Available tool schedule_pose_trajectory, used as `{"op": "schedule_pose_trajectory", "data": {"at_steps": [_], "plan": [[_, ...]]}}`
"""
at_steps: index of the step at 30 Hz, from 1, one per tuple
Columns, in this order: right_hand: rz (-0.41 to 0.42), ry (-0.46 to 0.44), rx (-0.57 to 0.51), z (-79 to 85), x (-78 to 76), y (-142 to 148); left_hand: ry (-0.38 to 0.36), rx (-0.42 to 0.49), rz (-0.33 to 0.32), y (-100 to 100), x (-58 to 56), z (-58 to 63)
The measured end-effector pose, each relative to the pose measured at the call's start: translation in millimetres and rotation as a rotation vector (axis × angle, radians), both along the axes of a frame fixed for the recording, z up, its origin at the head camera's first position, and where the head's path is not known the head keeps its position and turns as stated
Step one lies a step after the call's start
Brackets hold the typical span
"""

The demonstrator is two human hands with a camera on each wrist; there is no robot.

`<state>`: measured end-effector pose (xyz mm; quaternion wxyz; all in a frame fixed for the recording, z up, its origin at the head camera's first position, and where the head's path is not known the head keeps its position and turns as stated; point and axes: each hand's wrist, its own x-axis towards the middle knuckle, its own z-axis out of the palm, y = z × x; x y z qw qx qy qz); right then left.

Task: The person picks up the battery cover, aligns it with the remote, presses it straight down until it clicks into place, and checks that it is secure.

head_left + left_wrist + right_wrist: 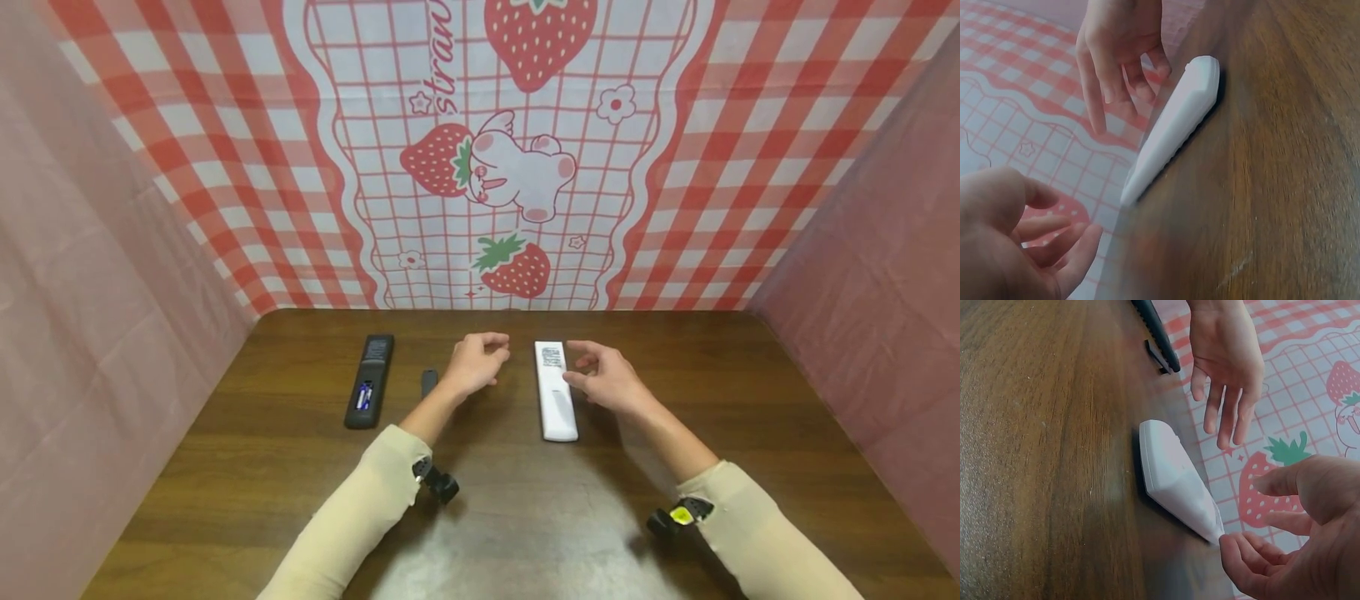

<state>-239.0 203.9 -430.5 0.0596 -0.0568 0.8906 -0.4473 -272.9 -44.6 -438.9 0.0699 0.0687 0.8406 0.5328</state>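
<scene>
A white remote control (556, 404) lies on the table with its labelled back facing up. My right hand (606, 379) hovers along its right side, fingers loosely bent; in the right wrist view its fingertips (1230, 545) come close to the remote's far end, and I cannot tell whether they touch. To the left of the white remote, my left hand (474, 363) is held over the table with relaxed fingers and holds nothing. Further left lies a black remote control (378, 371), its battery compartment uncovered and blue-and-white batteries (363, 396) inside. Beside it rests a small dark battery cover (429, 382), partly behind my left forearm.
The brown wooden table (495, 517) ends at a back wall hung with a red-checked strawberry cloth (285, 167). Pink cloth (97, 275) hangs at both sides. A small black wrist camera (438, 482) is strapped to each sleeve.
</scene>
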Motion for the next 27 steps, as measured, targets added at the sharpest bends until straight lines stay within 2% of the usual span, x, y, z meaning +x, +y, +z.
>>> {"op": "schedule_pose_trajectory", "data": {"at_steps": [6, 8, 11, 12, 15, 16, 18, 19, 24, 27], "plan": [[0.009, 0.068, 0.061, 2.6, 0.4, -2, 0.058, -0.011, 0.002, -4, 2.1, 0.7], [0.014, 0.106, 0.082, 3.6, 0.3, -1, 0.073, -0.009, -0.008, -5, -1.2, -2.7], [0.024, 0.161, 0.097, -3.4, -5.8, 2, 0.13, -0.03, -0.013, -7, -20.2, -25.9], [0.028, 0.178, 0.093, -9.8, -10.5, 5, 0.138, -0.037, -0.018, -8, -28.2, -35.2], [0.014, 0.256, 0.103, -44.8, -33.4, 16, 0.198, -0.104, -0.003, -10, -55.3, -67.3], [0.005, 0.28, 0.113, -54.6, -39.4, 19, 0.202, -0.121, 0.001, -11, -61.7, -73.7], [0.008, 0.306, 0.111, -61.1, -43.0, 20, 0.22, -0.154, 0.014, -13, -72.5, -85.7], [0.007, 0.316, 0.116, -58.7, -40.9, 18, 0.242, -0.175, 0.026, -14, -76.9, -90.9], [0.033, 0.283, 0.121, -12.0, -7.1, -4, 0.288, -0.195, 0.026, -20, -88.2, -103.8], [0.04, 0.31, 0.127, -9.5, -3.0, -6, 0.292, -0.191, 0.023, -24, -88.2, -104.3]]}}
